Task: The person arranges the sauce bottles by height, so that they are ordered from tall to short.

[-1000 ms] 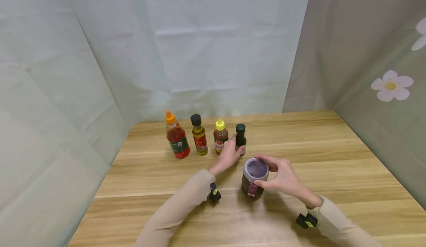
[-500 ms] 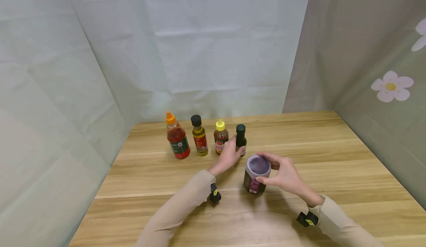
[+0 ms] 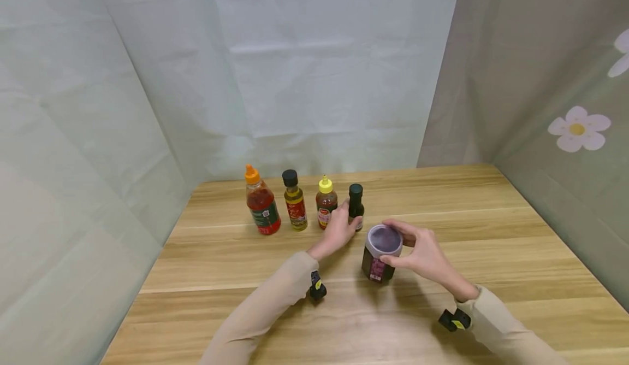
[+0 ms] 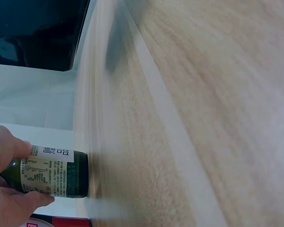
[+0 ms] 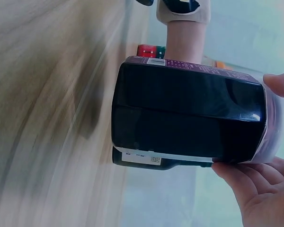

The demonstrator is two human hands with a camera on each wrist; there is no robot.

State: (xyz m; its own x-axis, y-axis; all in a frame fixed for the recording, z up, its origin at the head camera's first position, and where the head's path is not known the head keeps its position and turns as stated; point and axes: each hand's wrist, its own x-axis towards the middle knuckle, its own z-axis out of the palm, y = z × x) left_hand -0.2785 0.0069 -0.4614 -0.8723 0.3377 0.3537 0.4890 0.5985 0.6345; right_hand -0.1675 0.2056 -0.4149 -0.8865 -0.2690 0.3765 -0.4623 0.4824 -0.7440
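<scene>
My left hand (image 3: 337,228) grips a small dark green bottle (image 3: 356,206) with a dark cap, upright at the right end of a row. In the left wrist view, thumb and fingers pinch the bottle (image 4: 49,175) above its pale printed label. A large dark jar (image 3: 377,265) with a translucent pale lid and purple label is held by my right hand (image 3: 423,254), thumb and fingers around its upper end. The right wrist view shows the jar (image 5: 189,113) close over the table, overlapping the small bottle behind it.
Left of the small bottle stand a yellow-capped sauce bottle (image 3: 325,204), a black-capped oil bottle (image 3: 295,204) and an orange-capped red sauce bottle (image 3: 263,206). The wooden table (image 3: 206,299) meets pale cloth walls (image 3: 324,81) behind and at both sides.
My right hand has moved the jar slightly to the right and away from me, nearer the back of the table. My left hand and the small bottle have stayed in place.
</scene>
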